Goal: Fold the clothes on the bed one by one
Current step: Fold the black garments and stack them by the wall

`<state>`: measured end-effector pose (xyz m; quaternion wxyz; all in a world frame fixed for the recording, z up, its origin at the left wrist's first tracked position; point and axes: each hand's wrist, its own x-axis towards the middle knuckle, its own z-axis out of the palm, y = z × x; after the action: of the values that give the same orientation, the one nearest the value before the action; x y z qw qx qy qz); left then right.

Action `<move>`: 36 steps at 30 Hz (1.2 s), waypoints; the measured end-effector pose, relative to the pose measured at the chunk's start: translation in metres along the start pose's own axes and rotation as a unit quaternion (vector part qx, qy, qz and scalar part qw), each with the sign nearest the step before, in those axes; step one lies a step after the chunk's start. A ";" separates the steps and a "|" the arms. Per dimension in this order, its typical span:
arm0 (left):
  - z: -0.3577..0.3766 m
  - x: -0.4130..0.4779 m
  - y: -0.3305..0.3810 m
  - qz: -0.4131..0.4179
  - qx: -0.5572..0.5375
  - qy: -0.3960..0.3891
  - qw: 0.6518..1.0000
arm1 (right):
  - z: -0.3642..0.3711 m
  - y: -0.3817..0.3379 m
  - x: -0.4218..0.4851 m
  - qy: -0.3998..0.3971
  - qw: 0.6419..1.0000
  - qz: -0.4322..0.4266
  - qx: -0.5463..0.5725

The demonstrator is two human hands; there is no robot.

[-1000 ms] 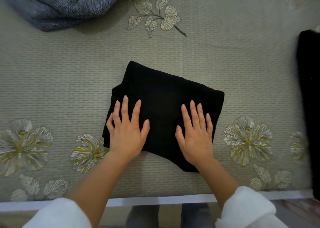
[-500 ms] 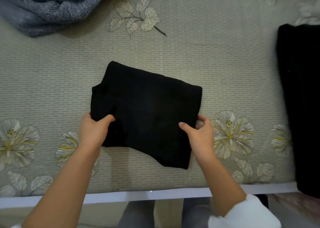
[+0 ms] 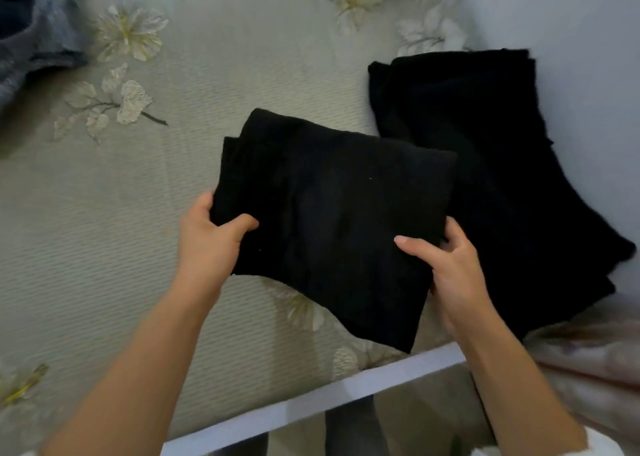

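A folded black garment (image 3: 332, 210) is held just above the flowered bedspread (image 3: 180, 165). My left hand (image 3: 207, 241) grips its left edge, thumb on top. On the right edge, my right hand (image 3: 446, 265) grips it, thumb over the top and fingers underneath. To the right lies a pile of folded black clothes (image 3: 491, 165) against the wall; the held garment's right edge overlaps the pile's left side.
A blue-grey knitted garment (image 3: 31, 33) lies crumpled at the far left. The bed's white edge (image 3: 311, 400) runs along the bottom. A pale wall (image 3: 571, 33) bounds the right side, and pinkish fabric (image 3: 588, 358) sits at the lower right.
Both hands went from pressing flat on the garment to gripping its sides, then lifted it and carried it right toward the black pile. The view swung right too.
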<state>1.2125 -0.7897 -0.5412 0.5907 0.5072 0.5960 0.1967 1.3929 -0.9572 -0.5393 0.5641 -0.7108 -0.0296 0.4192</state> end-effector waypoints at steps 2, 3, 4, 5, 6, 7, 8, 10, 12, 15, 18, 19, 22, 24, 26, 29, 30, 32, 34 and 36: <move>0.039 -0.004 0.025 0.041 0.015 -0.043 0.998 | -0.037 -0.018 -0.002 0.025 0.998 -0.030 0.042; 0.058 -0.004 0.036 0.064 0.022 -0.061 0.996 | -0.054 -0.025 -0.002 0.029 0.996 -0.041 0.068; 0.077 -0.003 0.047 0.087 0.031 -0.080 0.993 | -0.069 -0.032 -0.001 0.030 0.993 -0.048 0.099; 0.096 -0.001 0.057 0.111 0.045 -0.099 0.988 | -0.083 -0.037 0.001 0.033 0.989 -0.051 0.133; 0.115 0.002 0.067 0.134 0.064 -0.117 0.982 | -0.096 -0.040 0.004 0.046 0.984 -0.050 0.162; 0.134 0.005 0.077 0.157 0.086 -0.133 0.975 | -0.107 -0.042 0.007 0.066 0.980 -0.046 0.181; 0.153 0.008 0.086 0.179 0.104 -0.148 0.967 | -0.117 -0.043 0.011 0.089 0.977 -0.040 0.188; 0.189 0.017 0.103 0.213 0.134 -0.167 0.953 | -0.134 -0.042 0.018 0.127 0.973 -0.021 0.193; 0.221 0.027 0.118 0.250 0.165 -0.160 0.941 | -0.147 -0.038 0.025 0.140 0.970 0.002 0.198; 0.259 0.042 0.131 0.302 0.202 -0.126 0.923 | -0.155 -0.030 0.035 0.145 0.970 0.045 0.188; 0.284 0.051 0.109 0.344 0.399 -0.103 0.844 | -0.156 -0.014 0.048 0.166 0.970 0.125 0.127; 0.288 0.049 0.097 0.342 0.471 -0.102 0.807 | -0.157 -0.008 0.051 0.192 0.966 0.146 0.091; 0.294 0.041 0.067 0.389 0.519 -0.101 0.754 | -0.161 -0.002 0.055 0.335 0.937 0.083 -0.045; 0.296 0.037 0.061 0.435 0.509 -0.111 0.734 | -0.157 -0.012 0.053 0.388 0.912 -0.058 -0.120; 0.298 0.034 0.057 0.463 0.523 -0.127 0.704 | -0.151 -0.020 0.059 0.386 0.884 -0.165 -0.204; 0.297 0.027 0.041 0.434 0.542 -0.141 0.705 | -0.144 -0.022 0.082 0.310 0.866 -0.156 -0.361; 0.294 0.024 0.034 0.418 0.541 -0.141 0.716 | -0.143 -0.019 0.090 0.279 0.861 -0.129 -0.404; 0.288 0.021 0.019 0.396 0.533 -0.141 0.735 | -0.144 -0.006 0.102 0.236 0.848 -0.085 -0.466; 0.285 0.018 0.007 0.387 0.521 -0.146 0.747 | -0.144 0.010 0.108 0.227 0.828 -0.080 -0.506; 0.286 0.016 0.000 0.384 0.512 -0.144 0.755 | -0.144 0.018 0.111 0.233 0.811 -0.083 -0.530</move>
<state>1.4739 -0.8802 -0.6139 0.1965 0.9424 0.2708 -0.0021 1.5476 -1.0179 -0.6147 0.1220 -0.9709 -0.1737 0.1113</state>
